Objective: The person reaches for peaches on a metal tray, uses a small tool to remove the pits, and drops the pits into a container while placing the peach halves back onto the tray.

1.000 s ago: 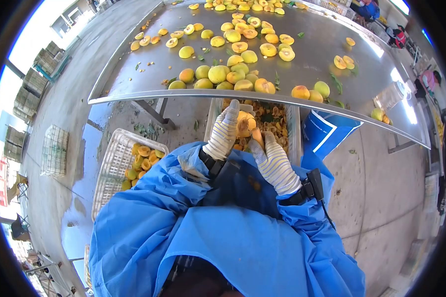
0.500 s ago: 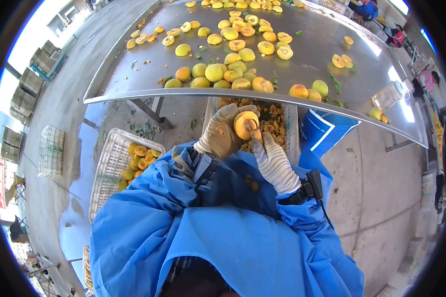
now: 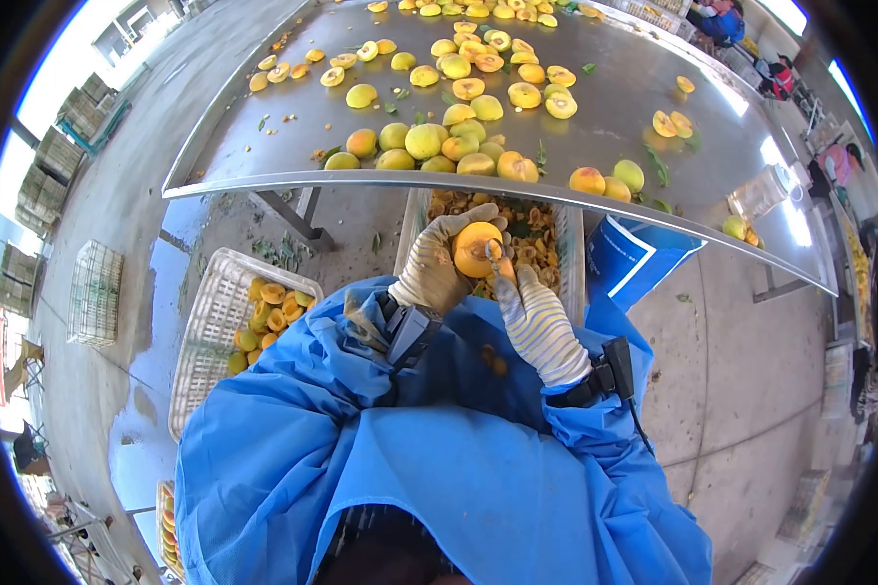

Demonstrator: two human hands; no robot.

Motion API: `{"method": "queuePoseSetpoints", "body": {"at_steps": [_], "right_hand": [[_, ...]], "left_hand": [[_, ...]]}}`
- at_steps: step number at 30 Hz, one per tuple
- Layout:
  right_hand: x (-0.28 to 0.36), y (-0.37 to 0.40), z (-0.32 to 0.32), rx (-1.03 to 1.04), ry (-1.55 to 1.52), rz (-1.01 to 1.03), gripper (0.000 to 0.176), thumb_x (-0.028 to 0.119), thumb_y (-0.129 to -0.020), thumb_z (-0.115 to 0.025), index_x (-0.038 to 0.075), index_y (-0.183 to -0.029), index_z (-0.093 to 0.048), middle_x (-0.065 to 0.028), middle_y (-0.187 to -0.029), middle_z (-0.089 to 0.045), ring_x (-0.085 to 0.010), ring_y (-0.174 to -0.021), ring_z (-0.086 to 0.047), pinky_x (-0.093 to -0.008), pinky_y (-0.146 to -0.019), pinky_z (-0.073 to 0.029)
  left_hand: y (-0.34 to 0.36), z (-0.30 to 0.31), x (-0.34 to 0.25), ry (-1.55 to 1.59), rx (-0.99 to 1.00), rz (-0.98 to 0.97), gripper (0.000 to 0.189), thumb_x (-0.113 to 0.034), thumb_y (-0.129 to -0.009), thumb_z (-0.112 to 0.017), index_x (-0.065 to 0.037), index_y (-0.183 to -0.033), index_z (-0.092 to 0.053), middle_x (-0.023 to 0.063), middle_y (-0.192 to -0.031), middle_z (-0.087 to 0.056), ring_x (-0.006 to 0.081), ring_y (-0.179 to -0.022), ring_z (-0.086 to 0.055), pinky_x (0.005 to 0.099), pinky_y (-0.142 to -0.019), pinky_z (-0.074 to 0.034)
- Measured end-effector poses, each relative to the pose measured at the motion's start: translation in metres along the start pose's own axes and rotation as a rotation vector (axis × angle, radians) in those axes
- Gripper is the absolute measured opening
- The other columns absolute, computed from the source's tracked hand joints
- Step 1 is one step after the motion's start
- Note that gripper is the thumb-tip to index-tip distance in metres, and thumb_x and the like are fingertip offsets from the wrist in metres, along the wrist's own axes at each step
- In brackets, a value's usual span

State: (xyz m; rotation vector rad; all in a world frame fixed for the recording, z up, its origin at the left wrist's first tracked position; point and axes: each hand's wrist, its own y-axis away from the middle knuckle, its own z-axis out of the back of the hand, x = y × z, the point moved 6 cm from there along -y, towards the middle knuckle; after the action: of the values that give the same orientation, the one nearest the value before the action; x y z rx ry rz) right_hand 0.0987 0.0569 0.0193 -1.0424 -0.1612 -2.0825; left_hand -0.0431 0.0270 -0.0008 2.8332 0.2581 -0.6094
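Observation:
My left hand [image 3: 439, 263], in a soiled glove, is closed around a halved yellow peach [image 3: 475, 248], its cut face turned up toward me. In my right hand [image 3: 537, 317], in a striped glove, is a small pitting tool [image 3: 495, 252] with a curved metal tip. That tip is at the middle of the peach's cut face, over the stone area. My right fingers hide most of the tool's handle. Beneath both hands stands a crate [image 3: 573, 263] with peach stones and scraps in it.
A metal table [image 3: 293, 146] ahead bears whole peaches [image 3: 424, 142], halves and leaves, plus a clear plastic jar [image 3: 759, 191]. Left of me, a white crate [image 3: 200, 341] holds peach halves. A blue bin [image 3: 634, 258] stands under the table's edge. People sit at the far right.
The tool's tip has shifted slightly within the peach half, and the metal loop shows more plainly. Both hands stay in nearly the same place.

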Motion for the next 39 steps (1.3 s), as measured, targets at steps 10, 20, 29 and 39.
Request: {"method": "queuePoseSetpoints", "body": {"at_steps": [10,20,29,39], "right_hand": [[0.020,0.001,0.000,0.057,0.136,-0.030,0.033,0.033,-0.098,-0.050,0.001,-0.098,-0.050,-0.0266,-0.071,-0.060,-0.0474,-0.069,-0.060,-0.0549,-0.058,-0.044],[-0.005,0.003,-0.036,0.066,-0.329,-0.091,0.049,0.034,-0.099,-0.048,-0.008,-0.124,-0.048,-0.0313,-0.079,-0.062,-0.0481,-0.076,-0.062,-0.0510,-0.065,-0.048],[-0.003,-0.012,-0.023,0.192,-0.112,-0.019,0.054,0.036,-0.097,-0.050,-0.002,-0.134,-0.040,-0.0292,-0.084,-0.064,-0.0471,-0.081,-0.063,-0.0514,-0.070,-0.050],[0.006,0.014,-0.045,0.541,-1.095,-0.550,0.051,0.060,-0.095,-0.048,0.011,-0.108,-0.054,0.0007,-0.061,-0.051,-0.0152,-0.043,-0.048,-0.0310,-0.039,-0.041]], "left_hand": [[0.005,-0.004,0.001,-0.040,-0.095,-0.088,0.038,-0.034,-0.086,-0.073,-0.003,-0.105,-0.062,0.0123,-0.098,-0.065,0.0290,-0.093,-0.065,0.0446,-0.086,-0.055],[0.005,0.000,0.010,0.032,-0.113,-0.167,0.032,-0.029,-0.087,-0.074,-0.007,-0.105,-0.060,0.0098,-0.098,-0.063,0.0263,-0.091,-0.065,0.0437,-0.087,-0.055],[0.003,0.003,0.001,-0.038,-0.090,-0.180,0.030,-0.025,-0.087,-0.073,-0.007,-0.107,-0.060,0.0099,-0.099,-0.063,0.0268,-0.093,-0.064,0.0447,-0.088,-0.055],[0.012,-0.013,-0.001,-0.130,-0.054,-0.302,0.037,-0.031,-0.085,-0.075,-0.006,-0.107,-0.060,0.0100,-0.101,-0.064,0.0244,-0.095,-0.065,0.0430,-0.086,-0.056]]}}
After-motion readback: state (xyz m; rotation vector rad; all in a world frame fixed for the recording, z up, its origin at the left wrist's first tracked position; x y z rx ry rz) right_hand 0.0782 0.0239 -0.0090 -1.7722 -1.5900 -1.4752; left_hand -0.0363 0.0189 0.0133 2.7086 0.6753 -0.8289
